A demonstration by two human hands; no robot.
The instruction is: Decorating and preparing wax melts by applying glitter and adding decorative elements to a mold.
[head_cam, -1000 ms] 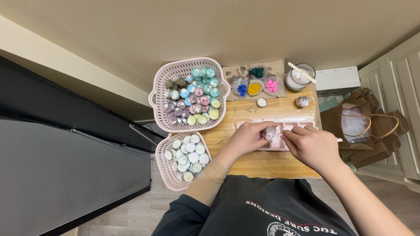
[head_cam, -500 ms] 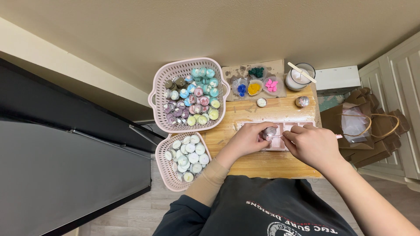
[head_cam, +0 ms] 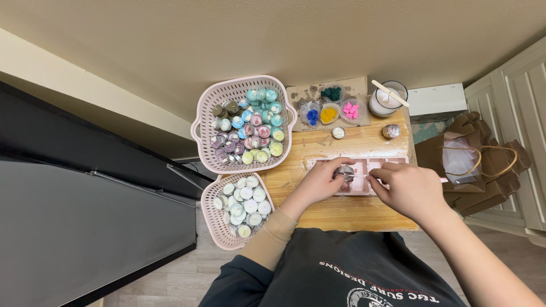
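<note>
On a small wooden table (head_cam: 341, 210) lies a pale pink mould tray (head_cam: 372, 166) with several cells. My left hand (head_cam: 319, 183) holds a small silver tealight cup (head_cam: 344, 171) over the tray's left part. My right hand (head_cam: 405, 190) rests on the tray's right part, fingers closed around a thin stick whose tip (head_cam: 442, 180) pokes out on the right; what its other end touches is hidden.
A big pink basket (head_cam: 205, 136) of coloured tealights stands at the table's left, a smaller one (head_cam: 211, 224) of white tealights below it. At the back sit a board with cups of blue, yellow and pink bits (head_cam: 329, 115), a white jar (head_cam: 387, 101), two loose tealights. Brown paper bags (head_cam: 483, 165) stand right.
Both hands stay over the pink tray with only slight finger shifts; the tealight cup remains in my left hand.
</note>
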